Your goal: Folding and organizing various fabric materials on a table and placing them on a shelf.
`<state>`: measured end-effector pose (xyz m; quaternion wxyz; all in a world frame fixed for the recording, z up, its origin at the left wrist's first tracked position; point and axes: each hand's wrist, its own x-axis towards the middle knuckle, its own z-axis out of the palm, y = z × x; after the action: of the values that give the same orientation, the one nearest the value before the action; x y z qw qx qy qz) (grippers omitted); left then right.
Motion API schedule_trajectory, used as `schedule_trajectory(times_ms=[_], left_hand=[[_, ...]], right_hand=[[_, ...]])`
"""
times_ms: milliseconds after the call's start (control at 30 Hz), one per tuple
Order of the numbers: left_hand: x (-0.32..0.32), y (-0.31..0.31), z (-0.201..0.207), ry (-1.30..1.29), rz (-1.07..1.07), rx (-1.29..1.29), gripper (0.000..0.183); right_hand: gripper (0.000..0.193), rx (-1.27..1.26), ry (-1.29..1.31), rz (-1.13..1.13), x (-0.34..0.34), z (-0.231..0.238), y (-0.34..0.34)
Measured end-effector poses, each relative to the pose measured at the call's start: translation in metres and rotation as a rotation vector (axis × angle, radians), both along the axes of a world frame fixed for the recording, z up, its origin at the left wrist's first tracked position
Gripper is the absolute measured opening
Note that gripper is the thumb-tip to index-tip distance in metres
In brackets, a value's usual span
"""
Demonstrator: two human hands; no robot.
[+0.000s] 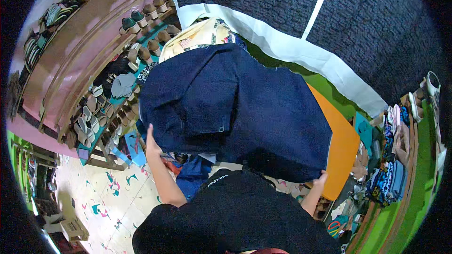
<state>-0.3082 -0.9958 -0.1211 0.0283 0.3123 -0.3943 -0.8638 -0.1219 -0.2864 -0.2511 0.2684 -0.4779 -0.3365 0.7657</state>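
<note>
One cloth (282, 108), one table (343, 148)

We grip the dark blue cloth's near right corner with our right hand (321, 178); our left hand (153, 143) touches its left edge, grip unclear. The cloth hides much of the orange table. One box (73, 229) sits near left.

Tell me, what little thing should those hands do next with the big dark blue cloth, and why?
Maybe the left hand could gently smooth the dark blue cloth outward, because its left half is creased and folded while the right part looks flatter. The right hand is at the lower right corner, so it could probably keep that side steady.
</note>
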Motion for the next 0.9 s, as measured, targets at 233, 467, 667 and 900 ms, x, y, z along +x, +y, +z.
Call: schedule_trajectory(times_ms=[233, 467, 667, 900], left_hand=[[-0.011, 0.095, 0.012, -0.142, -0.12, -1.273, 0.077], [0.014, 0.214, 0.028, 0.648, -0.699, -1.376, 0.072], [0.014, 0.214, 0.008, 0.734, -0.49, -0.803, 0.029], [-0.071, 0.209, -0.02, 0.221, -0.177, -0.755, 0.041]], right_hand=[[0.035, 1.292, -0.982, -0.153, -0.083, 0.114, -0.084], [0.049, 0.356, 0.099, 1.476, -0.201, 0.203, -0.299], [0.032, 1.03, 0.266, 1.222, -0.214, 0.185, -0.367], [0.021, 1.458, 0.198, 1.704, -0.173, 0.169, -0.38]])
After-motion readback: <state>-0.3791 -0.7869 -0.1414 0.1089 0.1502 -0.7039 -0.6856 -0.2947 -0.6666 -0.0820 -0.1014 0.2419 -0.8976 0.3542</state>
